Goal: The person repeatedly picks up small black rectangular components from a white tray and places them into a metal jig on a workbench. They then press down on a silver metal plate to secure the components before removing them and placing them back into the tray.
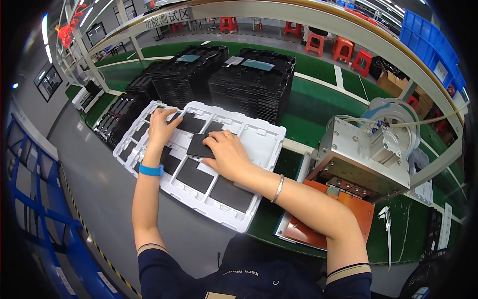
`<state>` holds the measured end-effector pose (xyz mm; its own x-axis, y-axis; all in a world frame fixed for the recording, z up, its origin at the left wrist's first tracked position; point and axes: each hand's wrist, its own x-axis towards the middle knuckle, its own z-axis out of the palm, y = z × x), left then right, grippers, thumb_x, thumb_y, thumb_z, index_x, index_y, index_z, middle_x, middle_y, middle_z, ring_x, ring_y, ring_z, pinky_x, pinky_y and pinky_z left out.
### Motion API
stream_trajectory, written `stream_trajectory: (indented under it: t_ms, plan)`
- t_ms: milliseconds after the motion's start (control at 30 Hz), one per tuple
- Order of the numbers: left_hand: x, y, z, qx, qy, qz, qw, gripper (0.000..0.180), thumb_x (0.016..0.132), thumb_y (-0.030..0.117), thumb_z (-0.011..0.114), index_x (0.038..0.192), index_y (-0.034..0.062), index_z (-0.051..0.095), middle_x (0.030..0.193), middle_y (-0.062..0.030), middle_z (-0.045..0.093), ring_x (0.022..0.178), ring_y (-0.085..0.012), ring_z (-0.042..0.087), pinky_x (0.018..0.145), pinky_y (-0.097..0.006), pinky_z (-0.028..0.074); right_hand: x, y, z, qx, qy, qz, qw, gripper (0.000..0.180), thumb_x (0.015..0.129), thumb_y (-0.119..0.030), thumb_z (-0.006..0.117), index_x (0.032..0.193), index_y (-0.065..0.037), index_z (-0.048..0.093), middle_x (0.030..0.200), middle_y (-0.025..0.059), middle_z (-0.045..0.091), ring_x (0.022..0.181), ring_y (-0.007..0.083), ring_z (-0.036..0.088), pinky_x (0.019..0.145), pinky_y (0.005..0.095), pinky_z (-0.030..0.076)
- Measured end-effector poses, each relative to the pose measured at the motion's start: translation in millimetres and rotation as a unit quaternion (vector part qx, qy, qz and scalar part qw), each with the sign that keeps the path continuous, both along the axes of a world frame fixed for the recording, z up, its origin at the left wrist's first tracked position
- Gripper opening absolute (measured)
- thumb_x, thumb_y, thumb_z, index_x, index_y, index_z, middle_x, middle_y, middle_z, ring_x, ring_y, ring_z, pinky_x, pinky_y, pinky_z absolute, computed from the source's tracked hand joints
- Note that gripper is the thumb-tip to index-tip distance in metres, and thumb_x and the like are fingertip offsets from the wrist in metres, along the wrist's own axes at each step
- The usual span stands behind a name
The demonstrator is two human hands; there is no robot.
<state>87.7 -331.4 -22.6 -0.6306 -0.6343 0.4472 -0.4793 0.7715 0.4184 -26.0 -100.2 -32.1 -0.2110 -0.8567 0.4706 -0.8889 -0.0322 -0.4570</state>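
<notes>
A white moulded tray (269,134) with rectangular pockets lies in front of me, several pockets holding flat dark grey panels (195,175). My right hand (226,152) grips another dark grey rectangular panel (198,145) above the tray's middle, thumb at its near edge and fingers over the top. Over the far left pockets is my left hand (162,123), its thumb and index finger apart beside a dark panel in the tray. Whether those fingertips touch that panel cannot be made out. The pocket at the far right shows bare white plastic.
Tall stacks of black trays (251,89) stand just behind the white tray. To the right is a metal press-like machine (356,154) with an orange base plate (311,219). A caliper (388,231) lies on the green bench (311,109). Blue racking (50,214) runs along the left.
</notes>
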Motion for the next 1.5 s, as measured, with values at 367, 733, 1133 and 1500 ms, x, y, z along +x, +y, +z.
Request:
stream_trajectory:
  t_ms: [367, 733, 1133, 1500]
  plan:
    - [-3, 11, -11, 0.039, -0.089, -0.18, 0.979, 0.036, 0.092, 0.026, 0.066, 0.126, 0.0143, 0.068, 0.15, -0.024, 0.041, 0.139, -0.0409, 0.037, 0.115, -0.045, 0.03, -6, 54, 24, -0.052, 0.049, 0.022, 0.997, 0.036, 0.079, -0.016, 0.076, 0.109, -0.005, 0.058, 0.115, 0.0128, 0.059, 0.111, 0.0324, 0.052, 0.093, 0.041, 0.045]
    - [-6, 24, 27, -0.163, 0.072, -0.169, 0.969, 0.034, 0.09, -0.005, 0.056, 0.117, 0.0078, 0.072, 0.136, -0.016, 0.058, 0.126, -0.0303, 0.055, 0.102, -0.036, 0.043, -4, 352, 67, 0.096, -0.017, -0.183, 0.978, 0.046, 0.074, -0.015, 0.08, 0.117, -0.005, 0.065, 0.123, 0.0125, 0.061, 0.103, 0.0319, 0.057, 0.089, 0.04, 0.048]
    - [-63, 318, 49, -0.104, -0.113, -0.703, 0.695, 0.061, 0.08, 0.035, 0.075, 0.131, 0.008, 0.056, 0.136, -0.0162, 0.053, 0.122, -0.0316, 0.055, 0.098, -0.046, 0.046, -33, 341, 18, 0.032, -0.016, -0.213, 0.976, 0.024, 0.082, -0.009, 0.072, 0.106, -0.005, 0.068, 0.101, 0.0057, 0.063, 0.091, 0.0272, 0.057, 0.08, 0.038, 0.048]
    - [-63, 333, 25, -0.179, -0.208, -0.697, 0.662, 0.074, 0.085, 0.056, 0.063, 0.139, 0.0074, 0.048, 0.148, -0.0174, 0.043, 0.139, -0.0312, 0.039, 0.11, -0.05, 0.033, -24, 326, 13, 0.084, 0.103, -0.26, 0.956, 0.037, 0.076, -0.004, 0.068, 0.112, -0.002, 0.065, 0.111, 0.0103, 0.062, 0.109, 0.0266, 0.057, 0.095, 0.0425, 0.045]
